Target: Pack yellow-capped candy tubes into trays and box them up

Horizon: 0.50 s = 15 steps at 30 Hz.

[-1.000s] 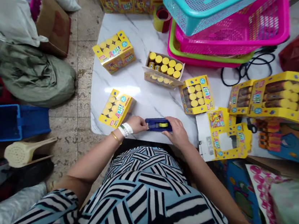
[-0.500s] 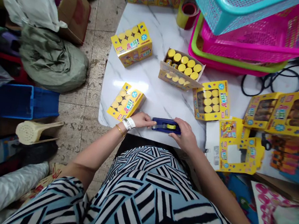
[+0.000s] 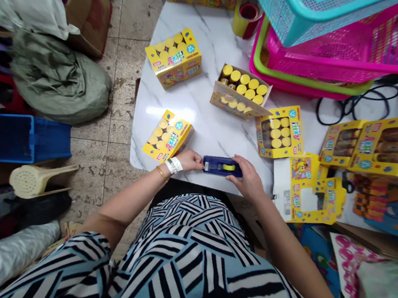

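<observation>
A dark blue tape dispenser (image 3: 213, 166) with a small yellow-cored roll lies near the table's front edge. My right hand (image 3: 248, 178) grips its right end, thumb on the near side and fingers on the far side. At the other end, my left hand (image 3: 189, 160) is closed in a pinch by the cutter; it seems to hold the end of the clear tape, which barely shows. Just beyond my left wrist stands a yellow box (image 3: 169, 137) of yellow-capped tubes, its front window facing up.
Two more boxes of yellow-capped tubes, a closed-sided one (image 3: 176, 58) and an open-topped one (image 3: 240, 91), stand farther back. At right are a windowed box (image 3: 280, 131) and flattened yellow packaging (image 3: 315, 194). Plastic baskets (image 3: 314, 66), a large tape roll (image 3: 247, 18) and a black cable (image 3: 353, 102) lie behind.
My left hand has drawn slightly left at the dispenser's cutter end, still pinched. The dispenser stays in my right hand. The view has shifted a little.
</observation>
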Each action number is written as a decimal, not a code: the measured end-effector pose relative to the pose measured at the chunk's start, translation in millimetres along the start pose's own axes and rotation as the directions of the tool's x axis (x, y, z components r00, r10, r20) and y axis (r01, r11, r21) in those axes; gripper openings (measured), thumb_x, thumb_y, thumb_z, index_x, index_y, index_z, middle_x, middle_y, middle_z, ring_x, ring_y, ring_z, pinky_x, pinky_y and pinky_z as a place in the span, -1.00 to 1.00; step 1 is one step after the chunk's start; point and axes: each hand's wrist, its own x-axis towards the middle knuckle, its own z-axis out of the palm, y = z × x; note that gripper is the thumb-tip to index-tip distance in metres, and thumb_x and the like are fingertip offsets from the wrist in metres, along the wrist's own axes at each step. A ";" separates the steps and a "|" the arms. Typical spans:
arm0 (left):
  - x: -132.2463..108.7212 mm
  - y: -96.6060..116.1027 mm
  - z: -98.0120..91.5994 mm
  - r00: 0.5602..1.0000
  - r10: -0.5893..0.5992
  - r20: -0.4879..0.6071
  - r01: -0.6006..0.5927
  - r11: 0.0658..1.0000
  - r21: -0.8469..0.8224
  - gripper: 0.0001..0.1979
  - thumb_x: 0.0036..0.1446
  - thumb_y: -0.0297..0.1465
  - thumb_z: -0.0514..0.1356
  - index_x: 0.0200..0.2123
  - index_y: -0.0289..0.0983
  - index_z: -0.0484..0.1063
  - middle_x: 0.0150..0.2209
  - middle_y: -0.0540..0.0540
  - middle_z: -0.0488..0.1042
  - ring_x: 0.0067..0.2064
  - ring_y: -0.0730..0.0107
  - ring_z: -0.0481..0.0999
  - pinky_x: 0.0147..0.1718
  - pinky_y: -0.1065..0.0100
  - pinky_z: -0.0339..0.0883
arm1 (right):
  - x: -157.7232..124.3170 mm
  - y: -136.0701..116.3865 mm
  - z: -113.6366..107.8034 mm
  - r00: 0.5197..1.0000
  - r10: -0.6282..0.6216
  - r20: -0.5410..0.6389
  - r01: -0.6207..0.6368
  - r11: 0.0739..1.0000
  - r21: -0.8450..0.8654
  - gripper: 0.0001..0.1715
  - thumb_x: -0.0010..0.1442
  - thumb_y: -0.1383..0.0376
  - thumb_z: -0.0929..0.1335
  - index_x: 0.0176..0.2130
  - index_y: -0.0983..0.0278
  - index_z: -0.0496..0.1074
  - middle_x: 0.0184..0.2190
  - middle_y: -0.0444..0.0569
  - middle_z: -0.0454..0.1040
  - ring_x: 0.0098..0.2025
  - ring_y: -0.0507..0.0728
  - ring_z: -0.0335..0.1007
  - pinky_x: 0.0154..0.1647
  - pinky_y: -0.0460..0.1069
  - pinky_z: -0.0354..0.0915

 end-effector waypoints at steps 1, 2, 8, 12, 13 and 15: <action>0.6 0.8 0.0 1.000 -0.013 0.021 0.013 1.000 0.017 -0.66 0.27 -0.24 0.21 0.02 -0.31 0.41 -0.01 -0.14 0.48 -0.09 0.24 0.53 -0.15 0.15 0.50 | 0.0 -1.1 -0.4 1.000 0.003 0.002 -0.003 1.000 -0.001 -0.24 0.12 0.20 0.46 0.25 0.20 0.25 0.25 0.15 0.32 0.28 0.32 0.22 0.29 0.30 0.19; 1.0 1.5 -0.1 0.999 -0.026 0.041 0.024 0.999 0.037 -0.65 0.27 -0.24 0.21 0.03 -0.31 0.41 0.00 -0.15 0.47 -0.08 0.23 0.53 -0.14 0.14 0.50 | 0.1 -2.3 -0.9 1.000 0.005 0.004 -0.005 1.000 -0.003 -0.25 0.13 0.20 0.46 0.25 0.21 0.25 0.25 0.15 0.32 0.28 0.32 0.22 0.29 0.29 0.19; 0.0 5.2 -2.0 0.993 -0.079 0.091 0.066 0.989 0.131 -0.63 0.26 -0.24 0.22 0.05 -0.30 0.41 0.05 -0.16 0.45 -0.03 0.17 0.51 -0.10 0.11 0.49 | 0.3 -8.4 -3.0 1.000 0.028 0.012 -0.028 1.000 -0.015 -0.26 0.12 0.23 0.47 0.24 0.23 0.25 0.25 0.14 0.31 0.29 0.28 0.20 0.32 0.24 0.17; -1.0 6.3 -3.2 0.989 -0.110 0.097 0.090 0.978 0.187 -0.64 0.26 -0.23 0.21 0.05 -0.30 0.41 0.05 -0.16 0.45 -0.02 0.17 0.51 -0.09 0.10 0.48 | 0.7 -11.4 -4.5 0.999 0.052 0.017 -0.052 0.999 -0.017 -0.27 0.12 0.23 0.47 0.23 0.22 0.26 0.25 0.13 0.31 0.29 0.28 0.22 0.31 0.24 0.19; -0.4 6.5 -3.4 0.988 -0.117 0.097 0.096 0.975 0.201 -0.64 0.26 -0.24 0.21 0.04 -0.30 0.41 0.04 -0.16 0.46 -0.03 0.18 0.51 -0.09 0.10 0.48 | 0.8 -12.2 -4.7 0.998 0.056 0.018 -0.056 0.998 -0.016 -0.27 0.13 0.23 0.47 0.23 0.21 0.26 0.25 0.13 0.31 0.29 0.28 0.22 0.31 0.24 0.19; 1.9 7.3 -3.0 0.988 -0.127 0.086 0.105 0.968 0.227 -0.65 0.26 -0.24 0.21 0.03 -0.31 0.42 0.03 -0.15 0.47 -0.04 0.19 0.52 -0.09 0.10 0.48 | 1.0 -13.6 -4.5 0.998 0.062 0.017 -0.062 0.998 -0.015 -0.27 0.13 0.23 0.46 0.24 0.21 0.26 0.26 0.13 0.31 0.29 0.28 0.22 0.31 0.25 0.19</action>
